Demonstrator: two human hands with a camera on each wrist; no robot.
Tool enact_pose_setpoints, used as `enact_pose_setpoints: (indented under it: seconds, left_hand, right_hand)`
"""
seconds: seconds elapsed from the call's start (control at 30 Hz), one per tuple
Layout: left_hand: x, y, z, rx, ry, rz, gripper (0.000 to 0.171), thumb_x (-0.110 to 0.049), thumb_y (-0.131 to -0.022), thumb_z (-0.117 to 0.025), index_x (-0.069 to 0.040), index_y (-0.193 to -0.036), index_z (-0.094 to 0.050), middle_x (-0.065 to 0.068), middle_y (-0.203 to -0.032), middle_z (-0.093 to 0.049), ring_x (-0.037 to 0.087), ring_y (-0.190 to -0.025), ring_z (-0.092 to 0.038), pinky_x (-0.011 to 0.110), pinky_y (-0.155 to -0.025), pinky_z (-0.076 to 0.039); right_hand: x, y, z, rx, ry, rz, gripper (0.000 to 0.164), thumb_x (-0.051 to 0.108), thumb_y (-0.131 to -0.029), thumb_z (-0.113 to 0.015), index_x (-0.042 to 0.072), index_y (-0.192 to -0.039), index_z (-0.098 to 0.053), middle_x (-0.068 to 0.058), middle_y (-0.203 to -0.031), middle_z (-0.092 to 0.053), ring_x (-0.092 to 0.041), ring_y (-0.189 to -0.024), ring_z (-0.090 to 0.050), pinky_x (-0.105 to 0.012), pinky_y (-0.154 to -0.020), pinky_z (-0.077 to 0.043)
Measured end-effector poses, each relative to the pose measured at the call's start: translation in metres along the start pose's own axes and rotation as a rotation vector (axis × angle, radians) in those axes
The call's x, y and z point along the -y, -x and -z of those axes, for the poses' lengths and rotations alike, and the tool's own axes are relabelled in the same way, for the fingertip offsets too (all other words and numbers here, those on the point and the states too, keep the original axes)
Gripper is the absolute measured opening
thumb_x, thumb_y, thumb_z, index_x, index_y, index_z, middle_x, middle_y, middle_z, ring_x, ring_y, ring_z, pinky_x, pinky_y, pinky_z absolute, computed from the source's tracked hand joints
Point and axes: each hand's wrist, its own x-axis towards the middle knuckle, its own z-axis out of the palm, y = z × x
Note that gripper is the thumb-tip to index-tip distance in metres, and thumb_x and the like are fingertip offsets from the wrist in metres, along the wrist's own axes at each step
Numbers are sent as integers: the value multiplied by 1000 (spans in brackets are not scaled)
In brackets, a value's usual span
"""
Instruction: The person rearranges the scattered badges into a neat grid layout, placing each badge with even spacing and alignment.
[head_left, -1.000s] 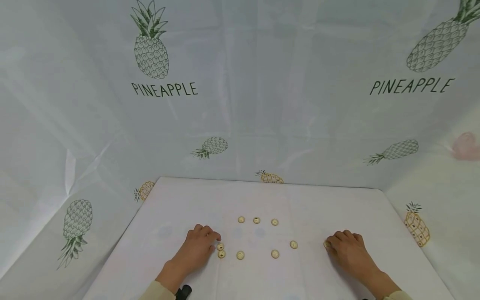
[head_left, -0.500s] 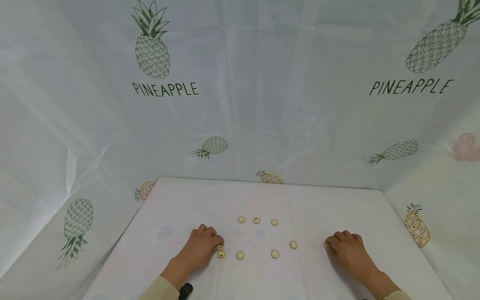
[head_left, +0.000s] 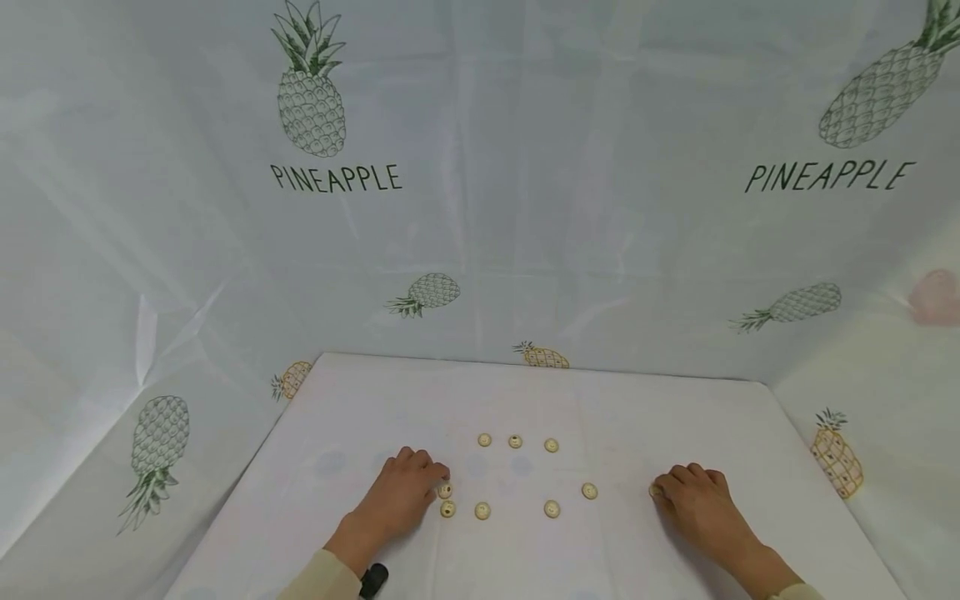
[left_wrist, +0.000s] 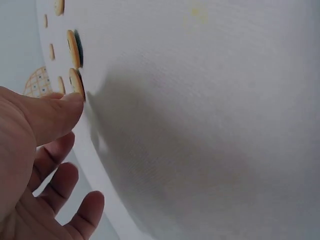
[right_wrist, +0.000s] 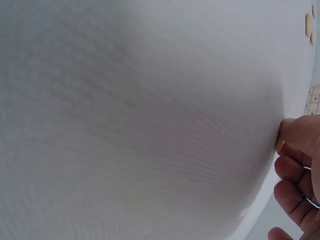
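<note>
At the left, my left hand point(head_left: 406, 493) has its thumb and index fingertips at the edge of a small round tan disc point(head_left: 446, 491) with a dark mark. The left wrist view shows the thumb pinching this disc point(left_wrist: 76, 82), its other fingers loosely bent. Just in front lies a second marked disc point(head_left: 447, 509). Over at the right, my right hand point(head_left: 697, 502) pinches another tan disc point(head_left: 655, 491), partly hidden by the fingers. In the right wrist view the thumb covers most of that disc point(right_wrist: 280, 145).
Between the hands lie more discs: a back row around a dark-marked disc point(head_left: 515, 442), and a front disc point(head_left: 482, 511), another front disc point(head_left: 552, 509) and a disc farther right point(head_left: 589, 491). All are on a white-covered table point(head_left: 637, 417), with pineapple-print sheeting point(head_left: 540, 208) behind and beside it.
My left hand has moved slightly right onto the disc, and that disc now sits a little farther from the one in front. The right hand stays in place with its disc.
</note>
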Motion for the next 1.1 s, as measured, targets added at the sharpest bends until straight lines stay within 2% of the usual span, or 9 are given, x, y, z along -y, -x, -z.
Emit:
enact_pose_setpoints:
  seconds: [0.1,0.17,0.27,0.4,0.5,0.67,0.9,1.1]
  left_hand:
    - [-1,-2,3,13,21,-53,26,-16,-94,-80,-32,-113,-73,-9,-103,-60,13,-95,-47,41,-84,-46]
    - [-3,-2,3,28,18,-52,20,-19,-96,-78,-31,-111,-73,-9,-103,-61,12,-95,-46,40,-84,-46]
    - [-5,-3,3,40,-7,0,12,-30,-96,-78,-27,-106,-73,-8,-100,-61,14,-95,-47,41,-83,-45]
    - [-6,-3,2,32,-12,111,22,-40,-93,-80,-22,-103,-73,-4,-100,-63,19,-98,-51,45,-86,-45]
    - [-6,-2,3,18,21,149,28,-40,-91,-82,-20,-108,-75,-2,-105,-64,22,-103,-53,48,-90,-46]
    - [-6,-2,1,22,19,127,30,-35,-89,-85,-21,-115,-75,-3,-110,-65,20,-106,-53,47,-94,-46]
    - [-9,-1,-4,5,-33,93,23,-35,-90,-84,-22,-107,-77,-3,-107,-64,20,-105,-51,48,-93,-43]
    - [-10,0,-7,-8,-57,99,23,-37,-92,-82,-21,-107,-76,-2,-108,-64,21,-106,-50,49,-95,-41]
  right_hand:
    - [-1,0,-1,-16,-4,6,21,19,-82,-91,19,-93,-73,10,-87,-65,-15,-83,-57,-54,-82,-50]
    - [-2,1,-2,-14,-12,5,21,19,-82,-90,20,-93,-72,10,-87,-65,-15,-84,-57,-54,-82,-50]
    - [-1,1,-2,-10,-22,-2,20,19,-83,-90,19,-94,-73,10,-88,-65,-15,-85,-57,-55,-83,-50]
    - [-1,1,-2,-27,-16,8,22,19,-82,-91,20,-94,-72,10,-88,-65,-15,-84,-57,-54,-82,-49]
    - [-1,1,-3,-45,-4,23,23,19,-80,-91,20,-93,-72,10,-87,-64,-14,-83,-56,-53,-81,-50]
    - [-2,1,-2,-38,-2,18,23,19,-80,-92,19,-93,-72,10,-87,-65,-15,-83,-57,-53,-81,-50]
    - [-1,2,-3,-24,2,-2,21,21,-83,-90,21,-93,-72,11,-88,-65,-15,-84,-57,-53,-82,-50]
    - [-2,2,-3,-31,0,4,22,21,-82,-91,21,-93,-72,11,-88,-64,-14,-84,-57,-53,-82,-51]
